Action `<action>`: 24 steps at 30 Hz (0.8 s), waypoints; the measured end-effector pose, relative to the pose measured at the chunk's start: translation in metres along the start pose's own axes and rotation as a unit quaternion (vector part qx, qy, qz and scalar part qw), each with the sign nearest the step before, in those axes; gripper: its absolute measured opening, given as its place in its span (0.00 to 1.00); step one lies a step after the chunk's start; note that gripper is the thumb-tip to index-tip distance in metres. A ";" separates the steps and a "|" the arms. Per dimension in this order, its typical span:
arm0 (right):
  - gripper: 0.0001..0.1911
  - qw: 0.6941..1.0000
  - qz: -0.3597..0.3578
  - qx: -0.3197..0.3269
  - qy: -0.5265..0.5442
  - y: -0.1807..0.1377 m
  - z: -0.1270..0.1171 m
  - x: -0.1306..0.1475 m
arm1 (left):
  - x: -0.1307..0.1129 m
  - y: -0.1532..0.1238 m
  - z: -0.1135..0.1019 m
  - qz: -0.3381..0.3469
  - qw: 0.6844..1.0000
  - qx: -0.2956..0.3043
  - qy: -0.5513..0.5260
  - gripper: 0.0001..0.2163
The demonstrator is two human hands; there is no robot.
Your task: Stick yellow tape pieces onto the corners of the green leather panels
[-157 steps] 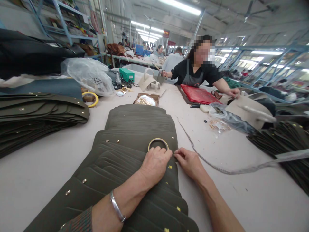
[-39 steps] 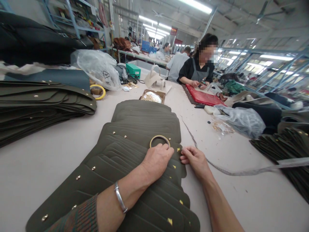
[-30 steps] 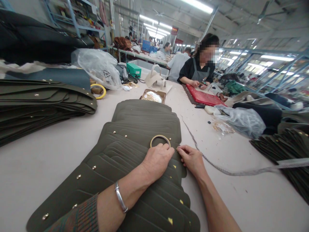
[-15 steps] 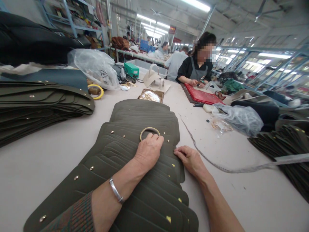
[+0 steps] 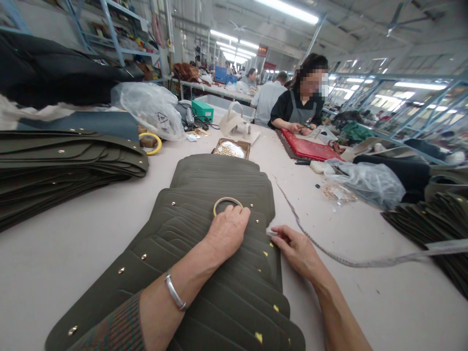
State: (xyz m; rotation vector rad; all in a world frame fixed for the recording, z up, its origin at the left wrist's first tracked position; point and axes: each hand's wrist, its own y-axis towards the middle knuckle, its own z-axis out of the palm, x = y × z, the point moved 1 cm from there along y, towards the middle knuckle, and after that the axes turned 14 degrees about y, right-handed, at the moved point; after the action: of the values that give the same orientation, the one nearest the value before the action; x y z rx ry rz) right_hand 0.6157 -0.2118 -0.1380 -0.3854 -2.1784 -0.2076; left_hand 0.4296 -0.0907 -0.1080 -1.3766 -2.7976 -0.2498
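Note:
A fanned stack of dark olive panels (image 5: 204, 229) with small metal studs and bits of yellow tape along its right side lies on the table before me. My left hand (image 5: 229, 229) rests on the stack, its fingers curled over the near rim of a yellow tape roll (image 5: 227, 199). At the stack's right edge, my right hand (image 5: 294, 247) pinches a small pale piece (image 5: 271, 233) between thumb and forefinger. What that piece is cannot be made out.
Another pile of olive panels (image 5: 73, 168) lies left, near a second tape roll (image 5: 155, 144) and a plastic bag (image 5: 151, 109). A box of studs (image 5: 231, 148) stands beyond. Rightward are a cord (image 5: 318, 248) and more panels (image 5: 435, 226). A co-worker (image 5: 302, 97) handles a red piece (image 5: 310, 145).
My right hand has shifted slightly right and down from the panel edge, and a pale piece now shows at its fingertips. My left hand stays on the tape roll. The view has tilted slightly.

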 end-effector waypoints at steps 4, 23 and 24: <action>0.15 0.997 0.020 0.016 0.067 -0.002 -0.002 -0.004 | -0.002 -0.003 -0.004 -0.001 1.000 0.011 -0.007 0.09; 0.15 0.958 0.069 0.130 0.245 -0.010 0.025 0.020 | 0.022 -0.012 -0.053 0.056 0.982 0.179 0.034 0.11; 0.17 0.960 0.088 0.102 0.246 -0.009 0.028 0.020 | 0.023 -0.011 -0.051 0.060 0.982 0.177 0.030 0.11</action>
State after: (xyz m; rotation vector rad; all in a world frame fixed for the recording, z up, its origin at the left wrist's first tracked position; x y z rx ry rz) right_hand 0.5810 -0.2080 -0.1387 -0.3629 -1.6466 0.0231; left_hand 0.4039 -0.0874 -0.0569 -1.4115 -2.5350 0.1957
